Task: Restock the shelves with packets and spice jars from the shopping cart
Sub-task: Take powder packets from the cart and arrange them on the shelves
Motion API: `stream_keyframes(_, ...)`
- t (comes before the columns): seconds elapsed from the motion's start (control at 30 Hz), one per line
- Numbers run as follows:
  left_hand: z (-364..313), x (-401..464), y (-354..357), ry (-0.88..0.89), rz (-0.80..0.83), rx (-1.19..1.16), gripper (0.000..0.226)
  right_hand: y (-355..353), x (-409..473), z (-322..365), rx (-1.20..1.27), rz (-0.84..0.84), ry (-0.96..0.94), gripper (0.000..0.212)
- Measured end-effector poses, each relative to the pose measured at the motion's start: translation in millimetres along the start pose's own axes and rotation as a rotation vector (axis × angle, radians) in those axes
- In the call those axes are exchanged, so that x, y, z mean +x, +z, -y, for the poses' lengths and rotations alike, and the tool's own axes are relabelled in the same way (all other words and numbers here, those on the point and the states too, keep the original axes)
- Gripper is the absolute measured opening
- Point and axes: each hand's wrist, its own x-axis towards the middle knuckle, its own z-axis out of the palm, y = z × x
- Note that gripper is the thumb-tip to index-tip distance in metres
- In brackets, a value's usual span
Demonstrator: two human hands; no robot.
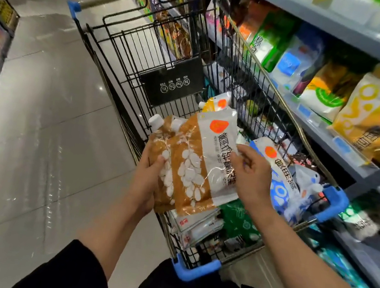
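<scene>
Spouted brown-and-white packets [192, 166], two stacked, above the shopping cart's [196, 269] near edge: left hand [147, 182] grips their left side, right hand [251, 176] pinches the top one; likely soft, slippery, moderately heavy, best held by the side edges.

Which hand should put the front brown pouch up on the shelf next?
Probably the right hand. It already pinches the front brown pouch, and the shelf runs along its side. The left hand grips the stack from the far side, with the shopping cart between.
</scene>
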Motion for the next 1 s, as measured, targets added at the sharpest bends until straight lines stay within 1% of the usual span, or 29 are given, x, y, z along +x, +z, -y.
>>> stream_keyframes(0.07,3,1,-1,-0.019,0.004,-0.029,0.048,5,-5,-6,0.014,0.071,0.04,0.019)
stream_keyframes(0.1,5,1,-2,-0.03,0.005,-0.05,0.048,7,-6,-11,0.02,0.118,0.076,0.024)
stream_keyframes(0.17,8,0,0,-0.037,0.034,-0.081,0.046,10,-9,-19,0.075,0.231,0.172,0.045)
stream_keyframes(0.23,9,0,5,-0.011,0.105,-0.073,0.042,14,-13,-25,0.128,0.297,0.215,0.064)
stream_keyframes(0.33,3,3,15,-0.014,0.235,-0.03,0.046,17,-17,-31,0.145,0.35,0.2,0.071)
stream_keyframes(0.4,2,7,18,-0.038,0.321,-0.053,0.049,15,-17,-35,0.124,0.337,0.179,0.073)
stream_keyframes(0.43,3,8,19,-0.047,0.305,-0.049,0.048,13,-18,-38,0.087,0.327,0.165,0.075)
stream_keyframes(0.5,6,9,22,-0.067,0.218,-0.002,0.048,10,-20,-44,0.012,0.346,0.15,0.077)
stream_keyframes(0.53,10,10,24,-0.083,0.183,0.027,0.05,9,-20,-47,-0.014,0.364,0.158,0.076)
stream_keyframes(0.6,18,13,26,-0.099,0.127,0.07,0.055,5,-20,-55,-0.036,0.349,0.212,0.063)
stream_keyframes(0.63,21,14,27,-0.098,0.099,0.092,0.058,1,-18,-58,-0.05,0.293,0.258,0.055)
stream_keyframes(0.67,24,16,27,-0.089,0.083,0.12,0.06,-5,-14,-63,-0.116,0.203,0.305,0.049)
stream_keyframes(0.73,31,17,25,-0.061,0.08,0.15,0.064,-23,-1,-77,-0.398,0.01,0.376,0.045)
stream_keyframes(0.77,34,17,25,-0.06,0.075,0.146,0.065,-33,7,-89,-0.54,-0.034,0.415,0.044)
stream_keyframes(0.8,36,17,26,-0.068,0.068,0.138,0.065,-42,15,-98,-0.658,-0.034,0.454,0.042)
stream_keyframes(0.87,41,18,27,-0.081,0.047,0.124,0.064,-51,31,-110,-0.803,0.049,0.514,0.041)
stream_keyframes(0.93,45,20,27,-0.097,0.011,0.121,0.063,-50,45,-114,-0.847,0.13,0.557,0.047)
stream_keyframes(1.0,50,23,25,-0.109,-0.038,0.128,0.062,-45,51,-112,-0.841,0.199,0.607,0.061)
